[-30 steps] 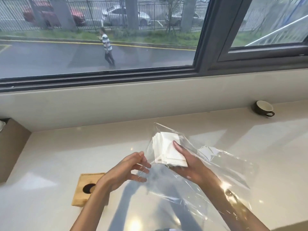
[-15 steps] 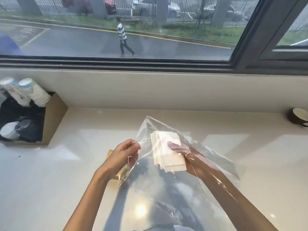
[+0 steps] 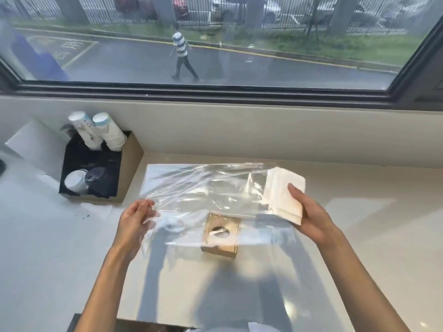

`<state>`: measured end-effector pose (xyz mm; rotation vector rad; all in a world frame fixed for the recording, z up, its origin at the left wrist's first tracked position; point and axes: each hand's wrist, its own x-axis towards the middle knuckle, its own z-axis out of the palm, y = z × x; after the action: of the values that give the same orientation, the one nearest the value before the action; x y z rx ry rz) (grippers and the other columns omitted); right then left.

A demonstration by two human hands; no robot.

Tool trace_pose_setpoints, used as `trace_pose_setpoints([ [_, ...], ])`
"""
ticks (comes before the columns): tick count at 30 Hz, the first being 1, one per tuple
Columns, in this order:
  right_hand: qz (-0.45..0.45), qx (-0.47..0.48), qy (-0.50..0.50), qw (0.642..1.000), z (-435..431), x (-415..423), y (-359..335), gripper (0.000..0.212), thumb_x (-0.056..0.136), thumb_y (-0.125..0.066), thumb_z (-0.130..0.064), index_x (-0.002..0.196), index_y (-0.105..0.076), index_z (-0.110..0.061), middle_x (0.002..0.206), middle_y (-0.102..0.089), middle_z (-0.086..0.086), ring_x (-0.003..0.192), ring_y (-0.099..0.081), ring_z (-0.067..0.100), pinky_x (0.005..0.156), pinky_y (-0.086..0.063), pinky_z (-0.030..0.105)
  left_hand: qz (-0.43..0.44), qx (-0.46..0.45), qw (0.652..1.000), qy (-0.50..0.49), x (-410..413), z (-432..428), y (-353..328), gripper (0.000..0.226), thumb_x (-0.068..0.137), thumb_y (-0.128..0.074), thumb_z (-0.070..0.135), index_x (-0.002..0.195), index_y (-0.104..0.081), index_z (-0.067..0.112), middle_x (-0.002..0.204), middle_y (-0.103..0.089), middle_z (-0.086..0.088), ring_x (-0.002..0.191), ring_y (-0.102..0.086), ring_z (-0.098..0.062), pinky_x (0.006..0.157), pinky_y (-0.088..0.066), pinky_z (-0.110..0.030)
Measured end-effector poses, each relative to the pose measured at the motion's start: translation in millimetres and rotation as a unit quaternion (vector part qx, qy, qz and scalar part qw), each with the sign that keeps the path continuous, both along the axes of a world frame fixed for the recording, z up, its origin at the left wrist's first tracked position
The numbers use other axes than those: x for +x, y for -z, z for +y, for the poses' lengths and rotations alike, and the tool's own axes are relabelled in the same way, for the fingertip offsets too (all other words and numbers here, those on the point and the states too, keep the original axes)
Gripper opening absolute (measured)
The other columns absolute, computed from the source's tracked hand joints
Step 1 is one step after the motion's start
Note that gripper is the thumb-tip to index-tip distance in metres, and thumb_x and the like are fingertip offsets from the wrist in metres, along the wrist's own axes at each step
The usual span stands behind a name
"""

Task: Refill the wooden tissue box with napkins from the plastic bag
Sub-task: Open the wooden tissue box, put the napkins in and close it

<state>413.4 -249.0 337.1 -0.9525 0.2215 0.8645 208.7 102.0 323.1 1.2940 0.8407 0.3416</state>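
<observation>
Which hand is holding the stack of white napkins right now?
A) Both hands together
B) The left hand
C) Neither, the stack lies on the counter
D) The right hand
D: the right hand grips the napkins at the right end of the plastic bag, while the left hand pinches only the bag's other end, above the wooden tissue box.

Office pantry counter: paper cups (image 3: 100, 130) in organizer (image 3: 96, 168), street-facing window (image 3: 215, 44)

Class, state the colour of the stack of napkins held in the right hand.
White, seen best in the head view: the napkins in the right hand.
</observation>
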Motion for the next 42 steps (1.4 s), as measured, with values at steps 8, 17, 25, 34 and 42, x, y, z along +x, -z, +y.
trace_pose_setpoints([
  [8, 0.097, 0.124, 0.178, 0.971, 33.9, -29.6, 71.5, 0.048, 0.095, -0.056, -0.028, 0.141, -0.048, -0.016, 0.138, -0.056, 0.014, 0.123, -0.057, 0.031, 0.087, -0.055, 0.039, -0.018, -0.103, 0.99, -0.093, -48.6, 55.8, 69.4, 0.008, 0.099, -0.05, 0.01, 0.106, -0.049, 0.014, 0.096, -0.062, -0.01, 0.093, -0.069, -0.027, 0.072, -0.061, -0.033],
  [17, 0.193, -0.007, 0.319, 0.928, 32.5, -85.1, 159.2, 0.085, 0.057, -0.088, -0.015, 0.135, -0.053, -0.013, 0.116, -0.069, 0.009, 0.117, -0.061, 0.029, 0.085, -0.056, 0.045, 0.108, -0.191, 0.965, -0.142, -73.1, 24.5, 150.8, 0.011, 0.098, -0.046, -0.001, 0.102, -0.042, 0.008, 0.104, -0.057, -0.021, 0.093, -0.065, -0.035, 0.064, -0.062, -0.033],
  [25, 0.25, -0.15, 0.389, 0.874, 20.4, -93.5, 212.7, 0.05, 0.085, -0.073, -0.021, 0.132, -0.056, -0.015, 0.122, -0.066, -0.001, 0.086, -0.065, 0.012, 0.053, -0.059, 0.024, 0.184, -0.267, 0.923, -0.209, -77.4, -2.8, 187.1, 0.003, 0.099, -0.042, 0.001, 0.102, -0.042, -0.001, 0.109, -0.052, -0.027, 0.079, -0.061, -0.032, 0.053, -0.06, -0.031],
  [34, 0.191, -0.35, 0.347, 0.849, 22.6, -94.4, 236.3, 0.065, 0.063, -0.086, -0.044, 0.102, -0.041, -0.016, 0.122, -0.056, 0.009, 0.102, -0.061, 0.029, 0.087, -0.056, 0.048, 0.302, -0.362, 0.857, -0.207, -72.5, -14.0, 165.1, 0.024, 0.095, -0.046, 0.018, 0.118, -0.04, 0.013, 0.116, -0.033, -0.011, 0.103, -0.042, -0.028, 0.069, -0.054, -0.043],
  [42, 0.177, -0.462, 0.207, 0.844, -24.3, -93.2, 213.7, 0.082, 0.079, -0.072, -0.051, 0.142, -0.031, -0.017, 0.142, -0.033, 0.012, 0.11, -0.054, 0.034, 0.088, -0.048, 0.044, 0.318, -0.248, 0.88, 0.25, -7.1, -134.0, 99.1, 0.009, 0.086, -0.055, 0.004, 0.077, -0.056, 0.005, 0.063, -0.049, -0.008, 0.052, -0.051, -0.023, 0.049, -0.045, -0.028],
])
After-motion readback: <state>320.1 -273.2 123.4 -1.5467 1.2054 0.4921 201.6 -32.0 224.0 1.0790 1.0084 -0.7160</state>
